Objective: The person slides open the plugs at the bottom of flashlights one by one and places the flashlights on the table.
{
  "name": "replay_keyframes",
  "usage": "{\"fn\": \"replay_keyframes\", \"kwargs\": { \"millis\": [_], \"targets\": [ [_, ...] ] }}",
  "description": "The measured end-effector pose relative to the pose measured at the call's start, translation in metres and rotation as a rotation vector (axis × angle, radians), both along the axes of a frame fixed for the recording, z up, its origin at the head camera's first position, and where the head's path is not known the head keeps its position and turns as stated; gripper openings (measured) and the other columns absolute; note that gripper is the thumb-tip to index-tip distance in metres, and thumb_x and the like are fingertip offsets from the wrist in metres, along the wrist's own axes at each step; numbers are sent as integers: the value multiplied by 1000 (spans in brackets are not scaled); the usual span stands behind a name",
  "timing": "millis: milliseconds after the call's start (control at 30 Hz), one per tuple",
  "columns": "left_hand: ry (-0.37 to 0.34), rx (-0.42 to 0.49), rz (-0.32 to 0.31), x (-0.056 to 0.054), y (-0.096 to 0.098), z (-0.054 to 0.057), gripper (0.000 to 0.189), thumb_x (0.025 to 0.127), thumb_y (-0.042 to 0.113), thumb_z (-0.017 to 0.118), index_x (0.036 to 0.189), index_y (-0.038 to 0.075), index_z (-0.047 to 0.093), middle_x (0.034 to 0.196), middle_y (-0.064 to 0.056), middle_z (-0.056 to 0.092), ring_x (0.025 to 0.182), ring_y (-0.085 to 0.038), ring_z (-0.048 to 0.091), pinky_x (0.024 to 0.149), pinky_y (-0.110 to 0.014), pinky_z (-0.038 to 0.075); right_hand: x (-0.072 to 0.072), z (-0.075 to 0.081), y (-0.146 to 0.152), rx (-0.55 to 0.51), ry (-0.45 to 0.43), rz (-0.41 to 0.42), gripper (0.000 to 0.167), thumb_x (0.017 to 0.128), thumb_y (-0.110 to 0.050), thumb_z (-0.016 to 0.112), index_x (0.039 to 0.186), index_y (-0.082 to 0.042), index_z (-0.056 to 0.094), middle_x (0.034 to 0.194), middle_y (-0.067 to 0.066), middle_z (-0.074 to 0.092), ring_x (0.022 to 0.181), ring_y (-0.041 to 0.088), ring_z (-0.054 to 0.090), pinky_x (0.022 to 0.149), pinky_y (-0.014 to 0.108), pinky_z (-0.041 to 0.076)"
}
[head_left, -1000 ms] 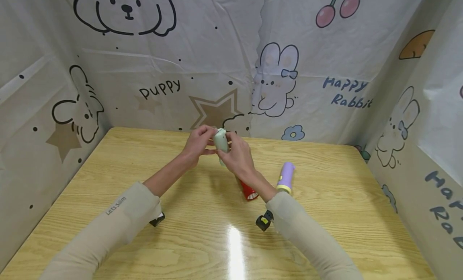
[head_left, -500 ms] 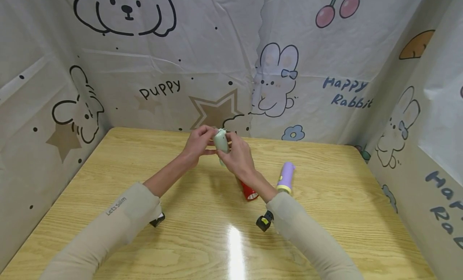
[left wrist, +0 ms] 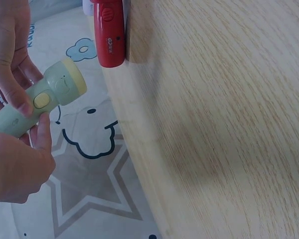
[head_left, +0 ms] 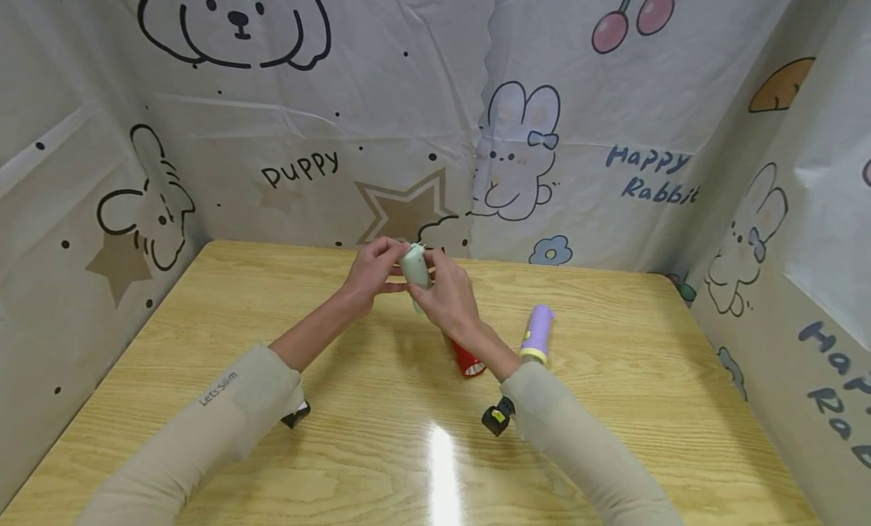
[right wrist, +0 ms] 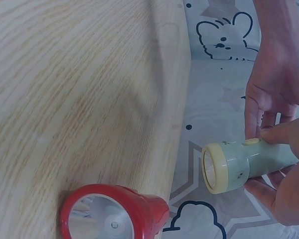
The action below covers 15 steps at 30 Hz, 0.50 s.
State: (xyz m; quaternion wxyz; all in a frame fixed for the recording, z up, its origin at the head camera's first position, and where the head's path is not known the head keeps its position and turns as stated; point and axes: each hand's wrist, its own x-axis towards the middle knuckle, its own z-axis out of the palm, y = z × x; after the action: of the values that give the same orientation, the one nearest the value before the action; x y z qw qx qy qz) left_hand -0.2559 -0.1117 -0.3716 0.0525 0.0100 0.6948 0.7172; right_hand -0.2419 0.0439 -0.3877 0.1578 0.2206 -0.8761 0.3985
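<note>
Both hands hold a pale green flashlight [head_left: 416, 267] over the far edge of the table. Its cream-rimmed head, with the lens, points down in the head view, and small thin bits stick out of its upper end. The left hand [head_left: 370, 270] has thumb and fingers at that upper end. Around the body curls the right hand [head_left: 450, 290], its thumb beside the yellow switch [left wrist: 42, 100] in the left wrist view. A left fingertip also lies close to the switch there. In the right wrist view the cream rim [right wrist: 215, 168] faces the table side.
A red flashlight [head_left: 468, 360] lies on the wooden table [head_left: 367, 450], partly behind the right forearm. Right of it lies a purple flashlight [head_left: 538, 331] with a yellow rim. Patterned cloth [head_left: 408, 118] walls the table at the back and sides.
</note>
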Motion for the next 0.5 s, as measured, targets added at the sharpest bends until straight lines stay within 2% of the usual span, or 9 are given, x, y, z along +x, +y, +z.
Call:
{"fn": "replay_keyframes", "kwargs": {
  "millis": [500],
  "targets": [
    [-17,18,-7,-2,0,-1,25,103,28,55,105,4,57,115,-12,56,88,-22,62,78,-40,61,0,0,1,27,11,-16,39,84,-6,80,116,2,59,107,15,67,91,25,67,72,36,59]
  ]
}}
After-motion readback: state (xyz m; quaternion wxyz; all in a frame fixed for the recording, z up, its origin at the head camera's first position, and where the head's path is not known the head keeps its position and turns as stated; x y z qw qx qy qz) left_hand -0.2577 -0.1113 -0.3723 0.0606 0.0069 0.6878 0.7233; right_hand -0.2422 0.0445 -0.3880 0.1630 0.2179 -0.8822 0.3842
